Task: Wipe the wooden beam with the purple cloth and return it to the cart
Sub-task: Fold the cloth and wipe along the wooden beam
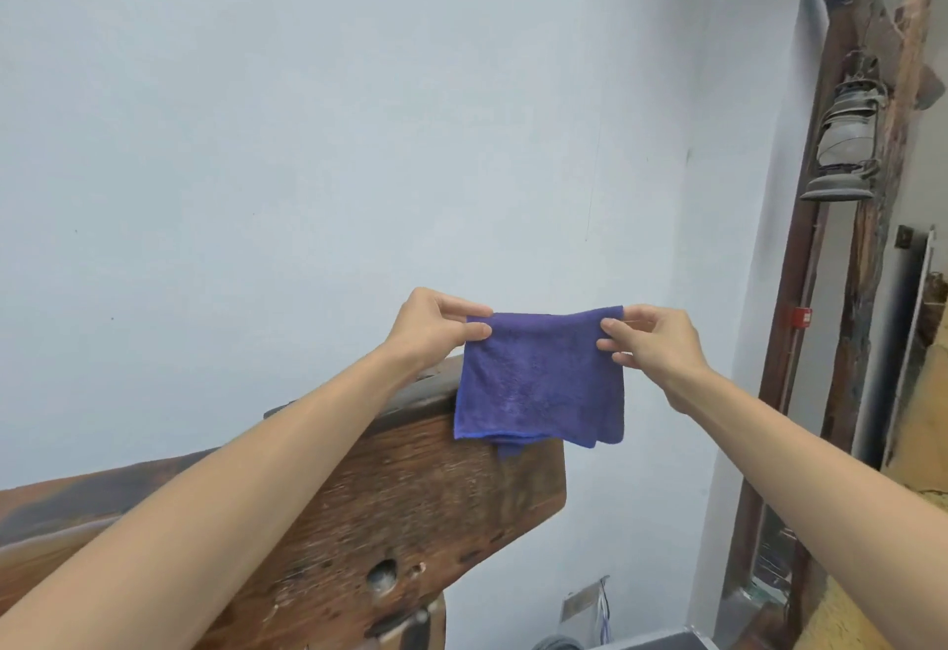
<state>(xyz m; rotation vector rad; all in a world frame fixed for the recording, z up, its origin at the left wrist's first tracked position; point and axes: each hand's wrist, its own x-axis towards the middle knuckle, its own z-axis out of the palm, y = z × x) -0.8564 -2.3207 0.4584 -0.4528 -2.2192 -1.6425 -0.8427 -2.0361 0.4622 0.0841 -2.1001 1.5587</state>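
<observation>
A folded purple cloth (538,377) hangs in the air in front of a pale wall, stretched between both hands. My left hand (436,326) pinches its top left corner and my right hand (651,336) pinches its top right corner. Below and behind the cloth, a thick dark wooden beam (410,506) slants up from the lower left; its worn end face with a round hole faces me. The cloth's lower edge hangs in front of the beam's upper end. My left forearm crosses over the beam. No cart is clearly in view.
Rough upright wooden posts (867,290) stand along the right, with an old lantern (846,136) hanging on them. A grey object (651,642) and cables lie near the floor at the bottom edge. The pale wall (308,136) fills the background.
</observation>
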